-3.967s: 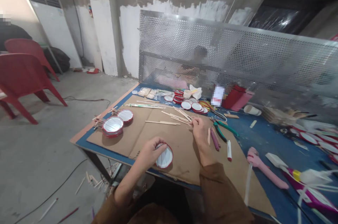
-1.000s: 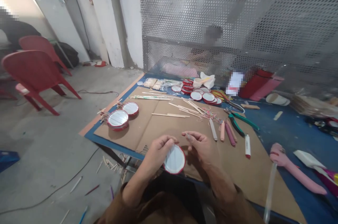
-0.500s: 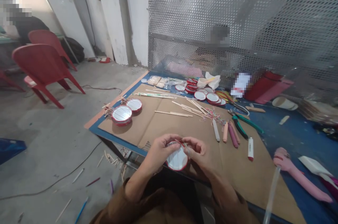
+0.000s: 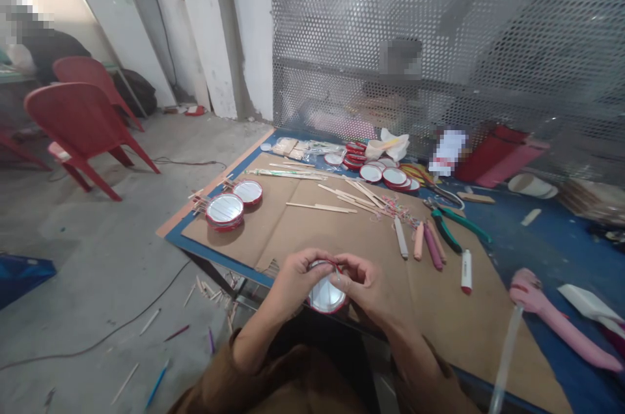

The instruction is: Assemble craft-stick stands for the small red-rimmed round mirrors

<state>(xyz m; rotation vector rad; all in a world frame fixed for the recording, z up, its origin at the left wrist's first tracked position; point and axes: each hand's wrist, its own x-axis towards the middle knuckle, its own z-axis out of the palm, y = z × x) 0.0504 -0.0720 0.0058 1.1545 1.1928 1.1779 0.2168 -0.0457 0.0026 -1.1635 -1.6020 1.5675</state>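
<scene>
A small round mirror with a red rim [image 4: 325,296] is held over the near edge of the cardboard sheet [image 4: 342,238]. My left hand [image 4: 293,280] wraps round its left side and top. My right hand [image 4: 364,280] is pinched closed at the mirror's upper right rim, on something thin that I cannot make out. Both sleeves are brown.
Two finished mirrors [image 4: 225,211] lie at the cardboard's left. Wooden sticks [image 4: 342,196], several red-rimmed discs [image 4: 385,175], green pliers [image 4: 452,225], glue sticks [image 4: 424,241] and a pink glue gun [image 4: 556,321] lie around. A perforated metal screen [image 4: 439,43] stands behind, a person beyond. Red chairs [image 4: 78,127] stand left.
My right hand came back from the sticks at mid-table to the mirror's rim. The mirror has been lifted and tilted toward me between both hands.
</scene>
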